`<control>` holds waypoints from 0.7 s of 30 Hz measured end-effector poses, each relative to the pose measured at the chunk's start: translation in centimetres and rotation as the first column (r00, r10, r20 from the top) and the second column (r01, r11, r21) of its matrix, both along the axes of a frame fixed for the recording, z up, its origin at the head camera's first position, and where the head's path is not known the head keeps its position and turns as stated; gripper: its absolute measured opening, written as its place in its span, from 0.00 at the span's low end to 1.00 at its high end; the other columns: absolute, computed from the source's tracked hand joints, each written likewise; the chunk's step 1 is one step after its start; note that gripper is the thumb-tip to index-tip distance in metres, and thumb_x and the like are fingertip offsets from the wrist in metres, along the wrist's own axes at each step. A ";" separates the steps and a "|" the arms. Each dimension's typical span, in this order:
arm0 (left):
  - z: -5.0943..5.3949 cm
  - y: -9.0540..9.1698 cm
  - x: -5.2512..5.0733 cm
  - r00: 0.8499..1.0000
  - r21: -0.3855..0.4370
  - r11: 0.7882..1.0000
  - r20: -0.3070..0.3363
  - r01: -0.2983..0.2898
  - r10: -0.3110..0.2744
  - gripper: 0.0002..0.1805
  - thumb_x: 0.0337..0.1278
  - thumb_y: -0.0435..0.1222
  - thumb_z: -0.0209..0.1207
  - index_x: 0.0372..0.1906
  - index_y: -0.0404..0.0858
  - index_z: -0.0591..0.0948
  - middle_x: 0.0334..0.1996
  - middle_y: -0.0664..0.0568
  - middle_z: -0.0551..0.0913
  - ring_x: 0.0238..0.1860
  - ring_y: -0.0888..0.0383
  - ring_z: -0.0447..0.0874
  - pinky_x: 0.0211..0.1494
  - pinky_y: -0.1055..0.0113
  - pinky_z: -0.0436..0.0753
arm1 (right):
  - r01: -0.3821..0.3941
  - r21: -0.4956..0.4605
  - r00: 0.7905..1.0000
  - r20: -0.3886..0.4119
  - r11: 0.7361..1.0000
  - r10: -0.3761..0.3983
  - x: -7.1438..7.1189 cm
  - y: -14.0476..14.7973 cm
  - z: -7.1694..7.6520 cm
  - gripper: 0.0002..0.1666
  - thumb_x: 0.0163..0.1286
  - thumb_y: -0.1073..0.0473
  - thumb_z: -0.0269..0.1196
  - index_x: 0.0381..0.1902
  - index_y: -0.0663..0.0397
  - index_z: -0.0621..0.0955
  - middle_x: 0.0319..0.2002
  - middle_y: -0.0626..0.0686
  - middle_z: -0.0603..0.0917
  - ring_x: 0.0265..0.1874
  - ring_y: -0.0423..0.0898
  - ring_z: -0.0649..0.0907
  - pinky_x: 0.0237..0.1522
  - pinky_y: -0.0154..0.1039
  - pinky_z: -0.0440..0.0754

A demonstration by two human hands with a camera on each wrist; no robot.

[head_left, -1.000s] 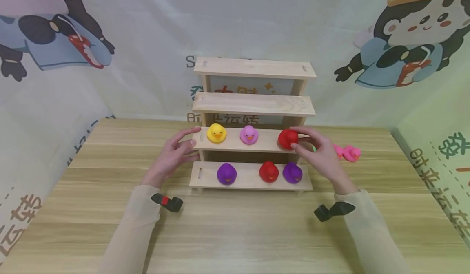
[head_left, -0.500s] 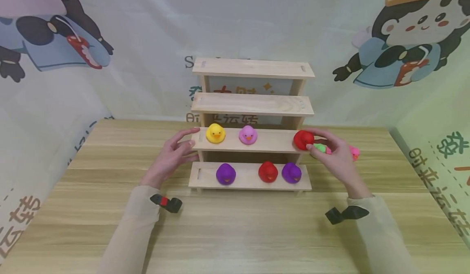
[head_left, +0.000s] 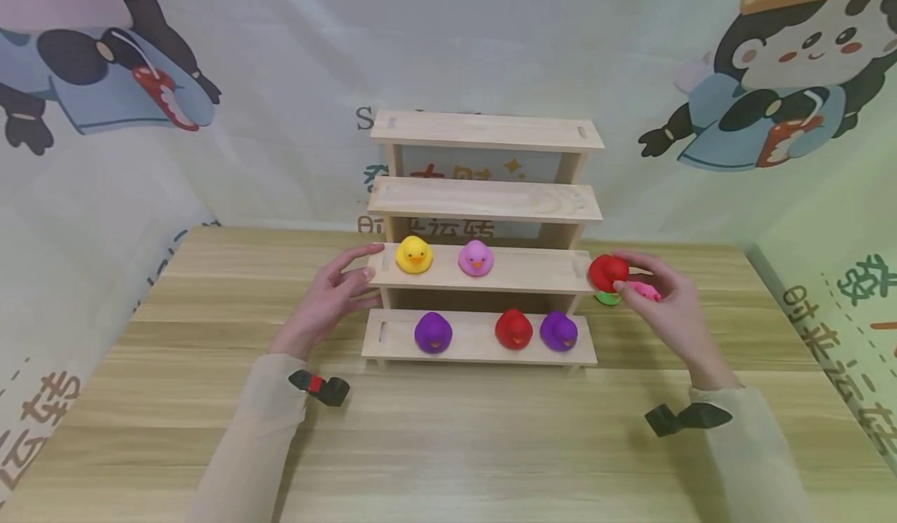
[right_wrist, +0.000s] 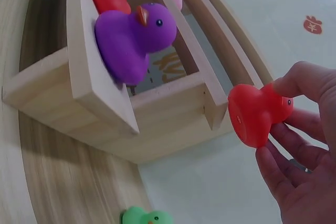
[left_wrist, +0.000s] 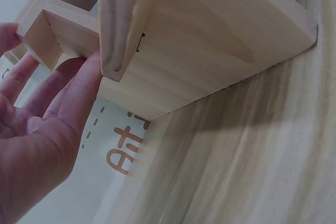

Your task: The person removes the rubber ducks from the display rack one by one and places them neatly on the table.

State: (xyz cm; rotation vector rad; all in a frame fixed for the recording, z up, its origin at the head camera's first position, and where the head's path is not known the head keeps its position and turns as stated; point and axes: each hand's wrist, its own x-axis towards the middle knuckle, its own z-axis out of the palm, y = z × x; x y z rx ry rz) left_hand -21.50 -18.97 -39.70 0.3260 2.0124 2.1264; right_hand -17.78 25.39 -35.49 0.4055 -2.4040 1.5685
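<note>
My right hand (head_left: 666,293) pinches a red rubber duck (head_left: 608,273) between thumb and fingers, just off the right end of the second step up of a wooden tiered shelf (head_left: 532,270). The right wrist view shows this red duck (right_wrist: 257,114) tilted, its flat base visible, apart from the wood. At the opposite end of that step, my left hand (head_left: 332,293) grips the board's end with thumb and fingertips. In the left wrist view, the left hand's fingers (left_wrist: 73,90) touch the wood. A yellow duck (head_left: 414,255) and a pink-purple duck (head_left: 476,258) sit on this step.
Along the lowest step stand a purple duck (head_left: 433,332), another red duck (head_left: 514,329) and a second purple duck (head_left: 558,331). On the table right of the shelf lie a green duck (right_wrist: 144,216) and something pink (head_left: 646,291), partly covered by my right hand. A printed cloth hangs behind.
My right hand has carried the red duck rightward, from above the second step to past its right end. The left hand has stayed at the shelf's left end.
</note>
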 end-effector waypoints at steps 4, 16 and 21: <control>0.0 0.0 0.0 1.000 -0.003 1.000 0.004 -0.007 0.007 0.25 0.73 0.35 0.49 0.70 0.37 0.64 0.65 0.34 0.64 0.58 0.38 0.74 0.52 0.54 0.81 | 0.006 -0.012 1.000 0.008 1.000 -0.006 0.0 0.8 -0.1 0.23 0.66 0.70 0.60 0.59 0.69 0.75 0.51 0.42 0.78 0.44 0.36 0.81 0.38 0.28 0.82; -0.2 -0.1 -0.1 1.000 -0.004 1.000 -0.015 0.011 -0.011 0.25 0.72 0.36 0.50 0.70 0.38 0.65 0.66 0.32 0.63 0.57 0.39 0.75 0.52 0.54 0.81 | 0.050 -0.015 0.999 -0.014 0.999 -0.051 0.5 2.9 -0.5 0.23 0.65 0.73 0.60 0.59 0.71 0.75 0.48 0.37 0.79 0.43 0.35 0.81 0.39 0.24 0.80; -0.1 -0.1 0.0 1.000 0.002 1.000 -0.014 0.004 -0.004 0.25 0.72 0.36 0.51 0.70 0.39 0.65 0.66 0.33 0.64 0.57 0.39 0.75 0.51 0.54 0.81 | 0.014 -0.104 0.999 -0.033 0.994 -0.017 0.6 3.7 -0.7 0.22 0.64 0.76 0.60 0.57 0.70 0.77 0.48 0.41 0.82 0.42 0.36 0.82 0.39 0.24 0.80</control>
